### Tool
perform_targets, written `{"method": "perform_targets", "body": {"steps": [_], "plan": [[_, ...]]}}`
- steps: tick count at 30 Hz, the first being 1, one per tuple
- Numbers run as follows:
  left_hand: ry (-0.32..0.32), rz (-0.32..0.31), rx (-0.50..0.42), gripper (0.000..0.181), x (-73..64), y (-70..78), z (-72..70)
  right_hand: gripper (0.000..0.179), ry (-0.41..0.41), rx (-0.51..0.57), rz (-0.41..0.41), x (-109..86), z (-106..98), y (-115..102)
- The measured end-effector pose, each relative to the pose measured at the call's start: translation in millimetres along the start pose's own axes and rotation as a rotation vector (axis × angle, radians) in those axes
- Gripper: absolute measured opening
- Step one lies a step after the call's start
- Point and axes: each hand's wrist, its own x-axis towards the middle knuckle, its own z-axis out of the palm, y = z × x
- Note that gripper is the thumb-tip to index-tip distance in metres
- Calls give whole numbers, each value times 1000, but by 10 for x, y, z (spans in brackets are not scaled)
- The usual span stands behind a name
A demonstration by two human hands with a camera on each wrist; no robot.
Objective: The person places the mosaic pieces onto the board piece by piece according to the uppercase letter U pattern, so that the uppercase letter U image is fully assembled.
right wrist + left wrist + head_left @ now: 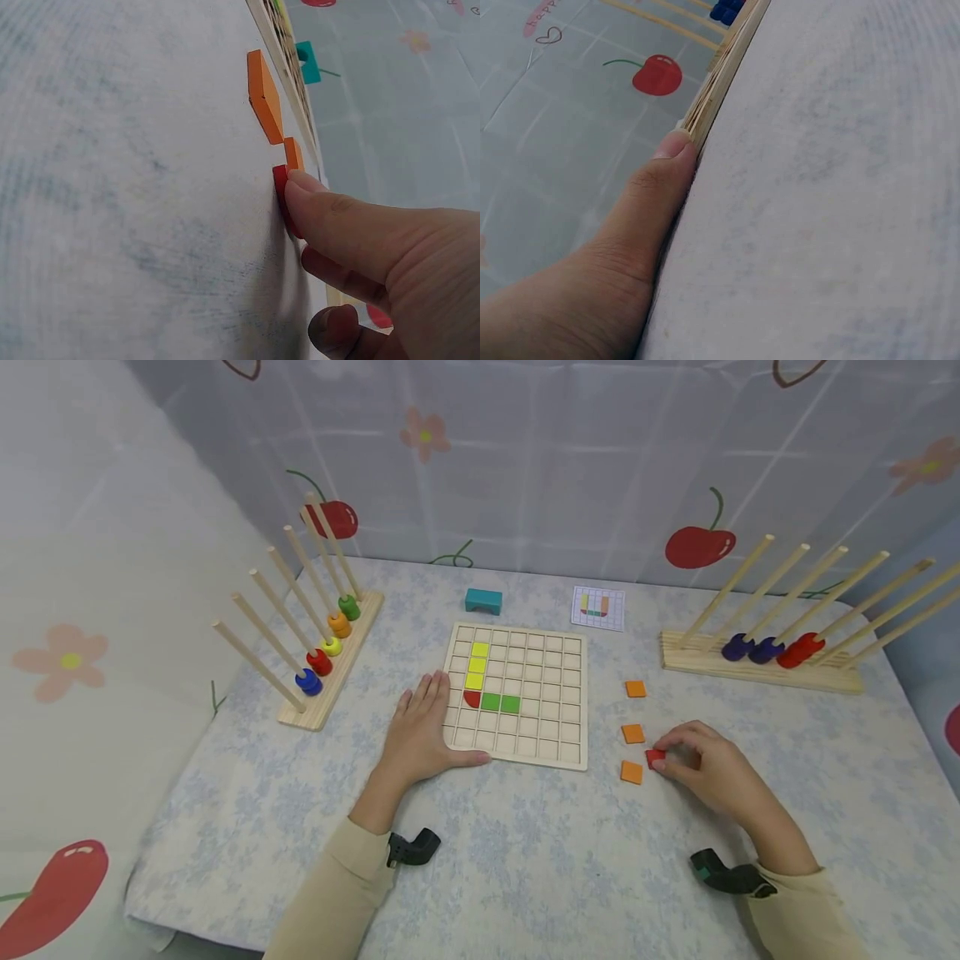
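Note:
A wooden grid board [547, 735] lies mid-table, holding a column of yellow square tiles [476, 666], a red rounded tile [472, 699] and two green tiles [500, 703]. Against its left and near edges rests my left hand [420, 735], fingers straight and thumb spread. In the left wrist view the thumb [645, 202] touches the board's side. Right of the board, my right hand [712, 768] pinches a red tile [283, 196] between thumb and finger, at the tabletop. Three orange square tiles [633, 733] lie in a column just left of that hand.
A wooden peg rack [337, 685] with coloured beads stands at left, another rack [757, 672] at right. Behind the board are a teal bridge-shaped block [483, 602] and a pattern card [597, 608]. A patterned cloth [525, 860] covers the table.

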Motion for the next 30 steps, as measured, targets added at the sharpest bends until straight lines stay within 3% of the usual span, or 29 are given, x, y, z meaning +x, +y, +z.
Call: {"method": "perform_targets", "body": {"steps": [7,15,30], "plan": [[7,6,0,143,-3,-5,-4,19,-39,26,108,5,-20,-15],[8,9,-3,142,-2,-10,1,20,-52,109,81,85,-43,-71],[17,12,2,142,4,-21,15,15,-107,239,-24,744,255,-721]]}}
